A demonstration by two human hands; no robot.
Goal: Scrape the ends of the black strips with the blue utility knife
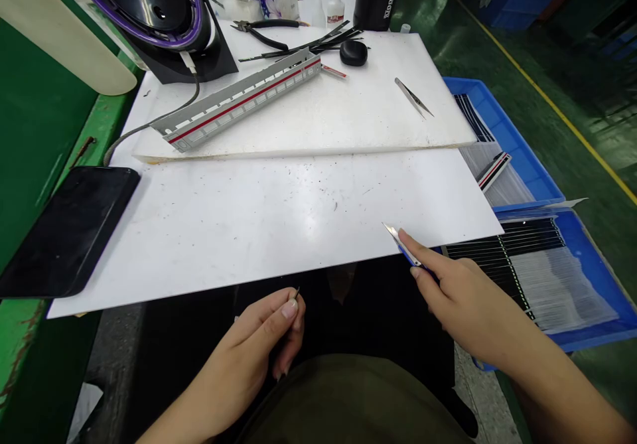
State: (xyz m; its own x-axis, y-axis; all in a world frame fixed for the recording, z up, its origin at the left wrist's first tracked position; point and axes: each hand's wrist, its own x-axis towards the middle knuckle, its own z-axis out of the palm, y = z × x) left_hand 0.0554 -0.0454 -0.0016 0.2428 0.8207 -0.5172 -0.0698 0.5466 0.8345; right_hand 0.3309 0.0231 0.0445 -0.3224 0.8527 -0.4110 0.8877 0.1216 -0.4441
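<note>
Over the front edge of the white work board, my right hand grips a craft knife with a blue handle. Its pointed blade is directed up and left above the board. Below the edge, in front of my body, my left hand is closed in a pinch. A tiny dark tip shows between thumb and forefinger; most of the piece is hidden, so I cannot make out what it is. A grey model train car shell with a red stripe lies on the white foam slab.
Tweezers, cutting pliers, dark strips and a small black case lie on the slab. A phone rests at left, beside a purple-rimmed fan. Blue trays holding strips stand at right.
</note>
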